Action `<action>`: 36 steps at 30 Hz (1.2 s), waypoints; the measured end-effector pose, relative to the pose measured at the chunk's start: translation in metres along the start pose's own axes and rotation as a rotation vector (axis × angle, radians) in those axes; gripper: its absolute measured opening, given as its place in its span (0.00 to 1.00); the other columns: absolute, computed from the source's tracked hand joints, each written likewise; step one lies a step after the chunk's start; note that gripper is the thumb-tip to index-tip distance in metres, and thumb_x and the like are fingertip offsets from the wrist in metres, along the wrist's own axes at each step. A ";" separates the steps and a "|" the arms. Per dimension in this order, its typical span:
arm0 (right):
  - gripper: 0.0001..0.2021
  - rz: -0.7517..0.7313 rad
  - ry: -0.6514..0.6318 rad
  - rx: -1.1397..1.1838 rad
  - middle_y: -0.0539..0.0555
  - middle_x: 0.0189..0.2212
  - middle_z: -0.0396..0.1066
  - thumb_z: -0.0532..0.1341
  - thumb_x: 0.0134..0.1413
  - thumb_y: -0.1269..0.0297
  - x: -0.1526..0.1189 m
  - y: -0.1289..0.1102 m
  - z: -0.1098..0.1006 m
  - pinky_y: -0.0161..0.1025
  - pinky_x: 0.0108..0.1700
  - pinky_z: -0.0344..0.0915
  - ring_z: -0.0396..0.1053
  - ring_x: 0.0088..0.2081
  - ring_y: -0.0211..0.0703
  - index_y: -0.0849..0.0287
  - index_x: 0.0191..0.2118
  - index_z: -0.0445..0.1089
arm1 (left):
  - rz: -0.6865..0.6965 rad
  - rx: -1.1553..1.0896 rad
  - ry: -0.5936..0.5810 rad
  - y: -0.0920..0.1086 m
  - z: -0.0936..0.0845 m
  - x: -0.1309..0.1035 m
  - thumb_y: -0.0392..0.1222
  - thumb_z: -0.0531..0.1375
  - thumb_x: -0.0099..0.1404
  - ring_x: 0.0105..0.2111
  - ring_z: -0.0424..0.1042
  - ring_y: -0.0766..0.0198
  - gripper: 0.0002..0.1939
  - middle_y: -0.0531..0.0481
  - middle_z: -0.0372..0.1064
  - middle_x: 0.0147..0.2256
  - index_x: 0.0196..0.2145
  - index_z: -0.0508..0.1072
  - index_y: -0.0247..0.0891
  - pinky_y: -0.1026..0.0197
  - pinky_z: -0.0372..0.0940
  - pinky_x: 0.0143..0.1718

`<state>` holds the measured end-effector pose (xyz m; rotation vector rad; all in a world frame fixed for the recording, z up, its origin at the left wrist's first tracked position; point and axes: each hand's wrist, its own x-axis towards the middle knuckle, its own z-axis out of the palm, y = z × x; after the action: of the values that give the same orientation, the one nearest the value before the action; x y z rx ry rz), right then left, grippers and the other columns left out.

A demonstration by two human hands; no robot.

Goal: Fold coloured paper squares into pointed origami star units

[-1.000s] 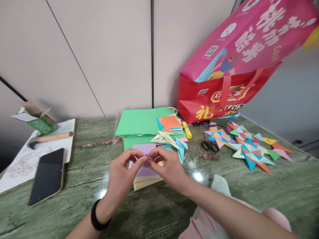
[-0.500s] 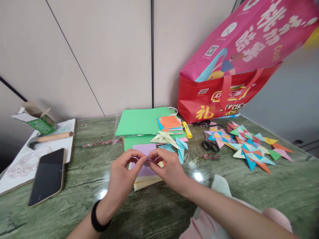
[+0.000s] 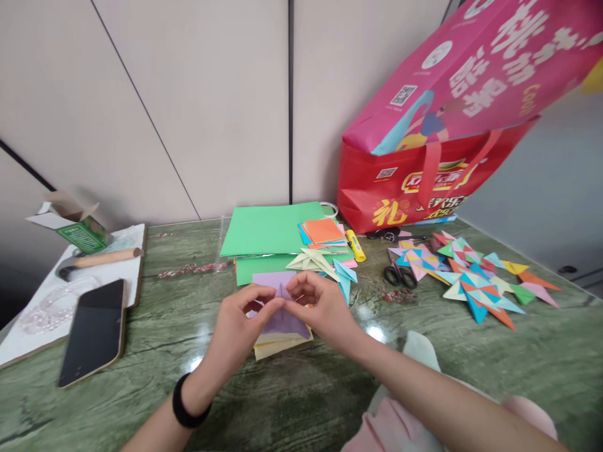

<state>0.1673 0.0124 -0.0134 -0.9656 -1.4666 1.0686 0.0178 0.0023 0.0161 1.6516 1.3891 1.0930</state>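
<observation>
A small folded piece of purple paper [image 3: 281,290] is pinched between my two hands, its point facing up. My left hand [image 3: 247,320] grips its left side with thumb and forefinger. On the other side, my right hand [image 3: 325,311] is closed on it the same way, thumbs almost meeting. Beneath the fingers lie purple sheets [image 3: 264,278] over cream paper [image 3: 277,348]. Behind the right hand are folded pale-green paper pieces [image 3: 313,260] and blue ones [image 3: 346,276], partly hidden.
Green sheets [image 3: 268,229] carry a stack of orange squares [image 3: 324,231], beside a yellow glue stick [image 3: 355,246]. Scissors [image 3: 399,276] and paper stars [image 3: 480,289] lie right, below a red bag [image 3: 362,188]. A phone [image 3: 94,333] and wooden-handled tool [image 3: 108,257] are left.
The purple piece in my fingers now shows an upright folded point. My right fingers have lifted and curled slightly. The view has shifted a little.
</observation>
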 end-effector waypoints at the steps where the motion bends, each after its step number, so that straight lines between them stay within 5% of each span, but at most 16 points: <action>1: 0.08 0.001 0.006 0.019 0.48 0.23 0.67 0.64 0.42 0.67 0.000 0.000 0.000 0.31 0.27 0.65 0.67 0.26 0.35 0.59 0.29 0.63 | -0.017 -0.018 -0.005 0.000 0.000 0.000 0.40 0.63 0.51 0.25 0.67 0.64 0.04 0.51 0.72 0.25 0.24 0.75 0.37 0.64 0.63 0.28; 10: 0.03 -0.005 0.026 0.025 0.50 0.25 0.69 0.61 0.47 0.66 0.003 -0.003 -0.001 0.33 0.29 0.64 0.66 0.27 0.36 0.60 0.27 0.68 | -0.095 -0.170 0.013 0.000 0.003 -0.001 0.41 0.63 0.51 0.19 0.62 0.69 0.05 0.55 0.67 0.19 0.22 0.75 0.37 0.67 0.58 0.20; 21: 0.02 -0.104 0.020 -0.014 0.51 0.29 0.67 0.62 0.46 0.68 0.000 -0.009 -0.001 0.34 0.31 0.68 0.67 0.32 0.37 0.59 0.27 0.69 | 0.139 0.185 -0.074 0.000 0.006 -0.005 0.38 0.57 0.56 0.21 0.63 0.66 0.13 0.52 0.66 0.18 0.16 0.69 0.35 0.65 0.57 0.23; 27: 0.03 -0.290 0.053 -0.113 0.51 0.27 0.69 0.63 0.46 0.72 -0.003 -0.014 0.000 0.35 0.33 0.67 0.67 0.33 0.39 0.58 0.27 0.69 | 0.220 0.244 -0.118 -0.003 0.008 -0.007 0.36 0.55 0.58 0.21 0.62 0.65 0.10 0.50 0.66 0.20 0.22 0.73 0.33 0.64 0.57 0.23; 36: 0.03 -0.317 0.068 -0.146 0.51 0.27 0.67 0.61 0.48 0.74 -0.005 -0.014 0.001 0.33 0.31 0.67 0.66 0.31 0.37 0.60 0.28 0.68 | 0.268 0.266 -0.107 -0.003 0.007 -0.009 0.34 0.55 0.58 0.22 0.62 0.65 0.10 0.49 0.65 0.21 0.21 0.72 0.33 0.64 0.57 0.24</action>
<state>0.1667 0.0038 -0.0015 -0.8260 -1.5947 0.7014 0.0222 -0.0063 0.0092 2.1059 1.3144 0.9790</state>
